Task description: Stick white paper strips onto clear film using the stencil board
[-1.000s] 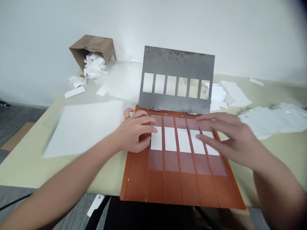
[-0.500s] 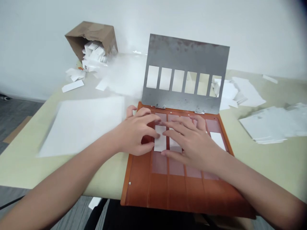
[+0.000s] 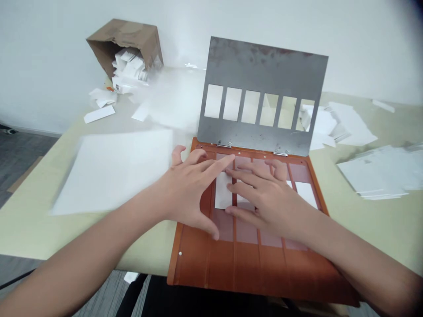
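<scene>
An orange-brown board (image 3: 211, 268) with grooved columns lies in front of me. White cards rest in a row across it, the leftmost white card (image 3: 223, 193) between my hands and the rightmost white card (image 3: 306, 194) near the right edge. My left hand (image 3: 190, 189) is spread over the board's left side, thumb and index finger wide apart around the leftmost card. My right hand (image 3: 264, 196) lies over the middle cards with fingers stretched out, fingertips at the leftmost card's right edge. It partly hides the cards beneath. A grey metal plate (image 3: 264, 66) with several rectangular windows stands raised, hinged to the board's back edge.
White sheets (image 3: 115, 171) lie left of the board. A cardboard box (image 3: 139, 33) on its side spills white paper pieces at the back left. Stacks of white cards (image 3: 380, 171) and loose paper (image 3: 353, 123) lie on the right of the pale yellow table (image 3: 145, 251).
My left thumb and index finger have spread apart, off the leftmost card. My right hand stays over the middle cards. The view has shifted slightly.
</scene>
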A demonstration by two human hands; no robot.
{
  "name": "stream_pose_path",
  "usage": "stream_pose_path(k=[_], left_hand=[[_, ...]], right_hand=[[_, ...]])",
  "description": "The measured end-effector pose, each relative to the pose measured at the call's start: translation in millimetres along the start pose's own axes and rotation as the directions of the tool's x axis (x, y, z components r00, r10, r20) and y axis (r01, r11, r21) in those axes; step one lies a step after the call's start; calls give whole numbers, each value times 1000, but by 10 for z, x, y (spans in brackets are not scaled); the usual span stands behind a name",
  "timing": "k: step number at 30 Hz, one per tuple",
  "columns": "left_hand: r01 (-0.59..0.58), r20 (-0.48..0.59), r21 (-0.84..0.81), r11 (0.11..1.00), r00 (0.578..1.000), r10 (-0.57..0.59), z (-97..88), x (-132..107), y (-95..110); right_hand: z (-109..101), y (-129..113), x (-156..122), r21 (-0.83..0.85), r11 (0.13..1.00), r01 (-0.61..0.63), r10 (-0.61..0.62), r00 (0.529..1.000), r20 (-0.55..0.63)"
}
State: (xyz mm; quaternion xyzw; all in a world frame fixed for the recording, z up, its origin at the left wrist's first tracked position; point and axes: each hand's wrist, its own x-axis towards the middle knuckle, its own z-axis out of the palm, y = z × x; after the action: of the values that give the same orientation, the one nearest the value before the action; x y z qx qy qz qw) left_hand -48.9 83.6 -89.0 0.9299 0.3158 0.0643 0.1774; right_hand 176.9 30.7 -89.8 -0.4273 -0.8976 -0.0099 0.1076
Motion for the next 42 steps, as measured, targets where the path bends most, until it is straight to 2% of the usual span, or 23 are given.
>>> stream_pose_path(k=[6, 12, 19, 24, 29, 34, 42], left_hand=[[-4, -22, 7, 1000, 1000, 4, 82, -34, 72], [10, -118, -36, 999, 993, -14, 137, 21, 16], [45, -158, -11, 999, 986, -46, 185, 68, -27], [-2, -128, -39, 999, 992, -3, 123, 58, -30], [1, -70, 23, 1000, 998, 0, 88, 52, -46], [14, -85, 52, 999, 996, -10, 121, 52, -38], [14, -99, 1, 1000, 995, -13, 143, 62, -40]], right_hand=[[-65, 29, 11, 53, 999, 10, -12, 999, 51], [-77, 74, -17, 105, 994, 32, -41, 995, 90], [9, 46, -11, 85, 996, -6, 3, 999, 33], [34, 29, 2, 65, 998, -13, 12, 1000, 17], [20, 33, 8, 31, 999, -24, 23, 999, 25], [1, 40, 12, 41, 999, -21, 20, 999, 29], [9, 36, 27, 30, 999, -34, 33, 999, 28]])
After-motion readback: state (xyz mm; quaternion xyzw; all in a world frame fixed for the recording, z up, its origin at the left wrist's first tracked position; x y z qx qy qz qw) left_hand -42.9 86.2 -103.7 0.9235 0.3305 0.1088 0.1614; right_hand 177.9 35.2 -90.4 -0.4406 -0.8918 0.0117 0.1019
